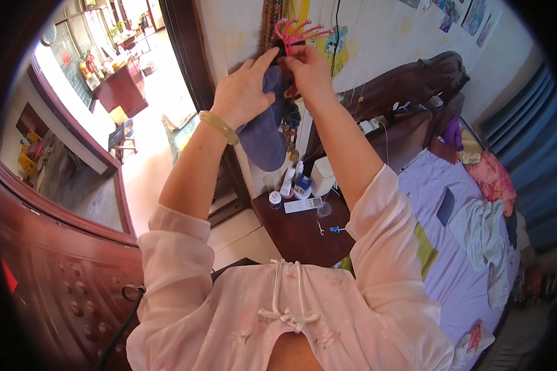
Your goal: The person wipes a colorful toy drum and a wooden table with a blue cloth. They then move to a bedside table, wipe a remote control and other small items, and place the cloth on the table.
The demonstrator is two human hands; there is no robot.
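Both my hands are raised to things hanging on the wall. A pink scalp massager with ball-tipped prongs (301, 33) points upward, and my right hand (310, 69) has its thumb and fingers closed around its lower end. My left hand (246, 90), with a pale bangle (219, 127) at the wrist, lies against a hanging blue-grey cloth item (262, 143), its index finger reaching up beside the massager. Whether the left fingers grip anything cannot be told. Strings of beads (272, 23) hang just behind; a dark thing between the hands is mostly hidden.
Below the hands, a dark wooden bedside table (301, 241) bears jars, bottles and a white remote control (303, 205). A bed (427, 185) with clothes is on the right. A doorway opens at the left, beside a reddish carved door (69, 278). A black cable (336, 41) hangs along the wall.
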